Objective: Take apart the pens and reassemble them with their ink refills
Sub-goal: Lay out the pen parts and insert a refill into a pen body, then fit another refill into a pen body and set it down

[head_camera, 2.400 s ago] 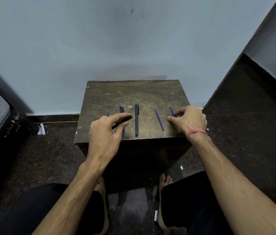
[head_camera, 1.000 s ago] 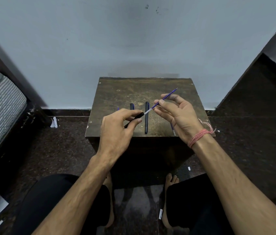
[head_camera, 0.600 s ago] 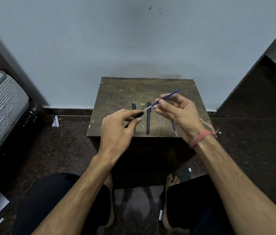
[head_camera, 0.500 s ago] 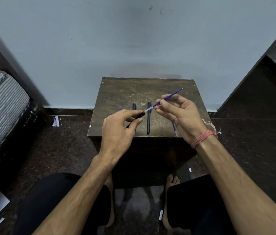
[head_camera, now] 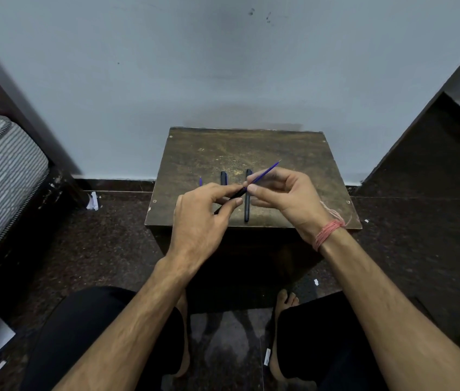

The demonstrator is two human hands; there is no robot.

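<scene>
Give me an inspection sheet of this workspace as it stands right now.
Surface: small dark wooden table, worn top, against the wall.
Job's things: black pen barrel in the left hand; blue ink refill in the right hand, its tip at the barrel's mouth; two dark pens and a blue refill end on the table.
Clutter: paper scraps on the floor.
Grippers: left hand and right hand both pinching.
Cables: nothing seen.
Surroundings: grey wall, striped mattress at left, dark floor.
</scene>
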